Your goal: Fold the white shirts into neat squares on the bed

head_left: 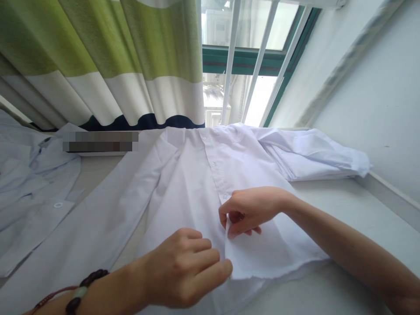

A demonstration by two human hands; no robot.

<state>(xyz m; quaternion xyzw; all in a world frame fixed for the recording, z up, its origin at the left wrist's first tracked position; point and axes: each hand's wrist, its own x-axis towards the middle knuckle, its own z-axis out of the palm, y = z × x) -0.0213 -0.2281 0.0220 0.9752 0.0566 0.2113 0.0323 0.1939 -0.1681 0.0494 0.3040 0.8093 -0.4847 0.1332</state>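
Note:
A white long-sleeved button-up shirt [190, 183] lies spread front up, with small buttons along its front strip and its collar end toward the window. My right hand [249, 212] is closed, its thumb and forefinger pinching the front edge of the shirt's right-hand panel below the lowest visible button. Lower and to the left, my left hand [188, 267] has its fingers curled at the bottom corner of that same edge, gripping the cloth near the hem. Its fingertips are mostly hidden. A beaded bracelet [83, 288] circles my left wrist.
More crumpled white garments [36, 183] lie at the left. Folded white cloth [302, 162] sits under the shirt's right sleeve. A green and white curtain [131, 57] hangs behind, beside a barred window [246, 65]. A white wall [387, 100] bounds the pale surface [348, 205] on the right.

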